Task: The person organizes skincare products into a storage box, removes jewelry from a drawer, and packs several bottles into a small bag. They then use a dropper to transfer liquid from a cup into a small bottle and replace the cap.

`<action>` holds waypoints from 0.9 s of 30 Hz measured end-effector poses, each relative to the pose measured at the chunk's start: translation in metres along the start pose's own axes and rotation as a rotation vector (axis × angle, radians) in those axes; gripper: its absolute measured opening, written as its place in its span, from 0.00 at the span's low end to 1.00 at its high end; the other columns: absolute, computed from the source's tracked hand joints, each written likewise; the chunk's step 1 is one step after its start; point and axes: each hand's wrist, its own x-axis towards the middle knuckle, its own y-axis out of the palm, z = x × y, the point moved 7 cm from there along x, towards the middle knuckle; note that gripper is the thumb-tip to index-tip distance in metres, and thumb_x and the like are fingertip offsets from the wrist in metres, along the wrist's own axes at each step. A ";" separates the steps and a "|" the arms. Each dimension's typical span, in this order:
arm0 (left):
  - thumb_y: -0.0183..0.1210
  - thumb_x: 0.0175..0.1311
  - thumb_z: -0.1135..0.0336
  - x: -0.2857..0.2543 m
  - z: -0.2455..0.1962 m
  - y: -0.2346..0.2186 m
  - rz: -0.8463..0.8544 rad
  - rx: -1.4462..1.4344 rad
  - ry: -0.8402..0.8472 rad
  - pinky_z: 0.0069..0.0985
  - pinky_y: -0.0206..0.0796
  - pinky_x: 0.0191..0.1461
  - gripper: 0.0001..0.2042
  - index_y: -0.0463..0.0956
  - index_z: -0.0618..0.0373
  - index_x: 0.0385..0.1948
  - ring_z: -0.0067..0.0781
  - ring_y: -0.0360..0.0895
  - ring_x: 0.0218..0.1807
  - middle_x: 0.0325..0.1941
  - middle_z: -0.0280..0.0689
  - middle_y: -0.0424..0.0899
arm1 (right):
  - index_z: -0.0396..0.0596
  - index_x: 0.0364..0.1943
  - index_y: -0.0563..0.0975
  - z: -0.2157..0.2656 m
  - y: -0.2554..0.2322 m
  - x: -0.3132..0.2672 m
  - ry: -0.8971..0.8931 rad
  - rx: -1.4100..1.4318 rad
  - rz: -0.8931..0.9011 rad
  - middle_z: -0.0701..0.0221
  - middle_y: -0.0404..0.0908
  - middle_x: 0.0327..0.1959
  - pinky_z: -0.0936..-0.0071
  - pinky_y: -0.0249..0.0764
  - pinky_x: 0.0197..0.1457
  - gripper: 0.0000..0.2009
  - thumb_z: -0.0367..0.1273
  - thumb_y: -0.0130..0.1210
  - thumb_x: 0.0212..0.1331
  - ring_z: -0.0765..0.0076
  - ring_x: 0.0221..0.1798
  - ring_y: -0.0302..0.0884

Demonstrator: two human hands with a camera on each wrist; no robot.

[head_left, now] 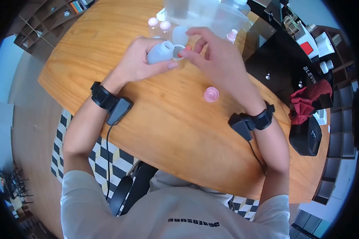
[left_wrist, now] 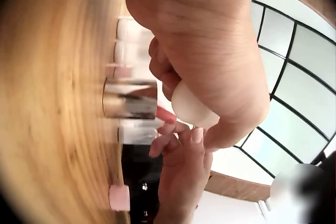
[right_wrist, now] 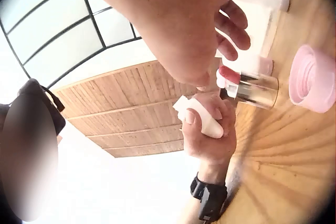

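My left hand (head_left: 141, 59) grips a translucent white bottle (head_left: 160, 53), its uncapped neck tilted to the right. Beside that neck stands a shiny cup (left_wrist: 131, 99), from which a small red piece (right_wrist: 230, 74) sticks up. My right hand (head_left: 221, 55) hovers over the cup, thumb and forefinger apart and the other fingers loosely bent, with nothing seen between them. In the left wrist view its fingertips come close to the red piece and the bottle. A pink screw cap (head_left: 211, 95) lies on the table below the right hand.
Pink-topped bottles (head_left: 165, 27) stand behind the left hand, and another pink-topped bottle (head_left: 231, 36) stands behind the right. At the back of the wooden table (head_left: 163, 119) is a clear plastic bin (head_left: 207, 14). A black box (head_left: 283, 63) and a dark red cloth (head_left: 307, 101) are at the right.
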 end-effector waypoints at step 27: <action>0.73 0.60 0.58 0.007 0.027 -0.014 0.061 0.217 -0.102 0.26 0.53 0.28 0.18 0.74 0.60 0.25 0.20 0.60 0.25 0.20 0.28 0.67 | 0.41 0.44 0.78 -0.062 0.028 -0.026 0.283 0.871 -0.208 0.71 0.85 0.33 0.85 0.67 0.29 0.08 0.32 0.61 0.71 0.85 0.26 0.72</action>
